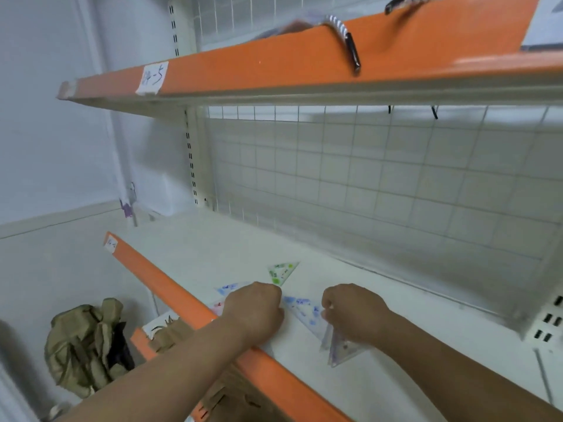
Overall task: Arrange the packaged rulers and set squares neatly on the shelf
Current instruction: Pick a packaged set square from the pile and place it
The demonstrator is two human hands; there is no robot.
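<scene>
On the white shelf (pixel 396 345), the left hand (pixel 256 312) rests fisted beside a blue set square (pixel 300 312). The right hand (pixel 350 315) pinches a bundle of set squares (pixel 341 348). A green set square (pixel 281 271) lies farther back.

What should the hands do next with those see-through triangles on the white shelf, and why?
Probably lay down the clear blue-printed set square beside the green-printed one. The right hand holds a small bunch of set squares tilted off the white shelf, while the left hand rests closed on others lying loose and unaligned.
</scene>
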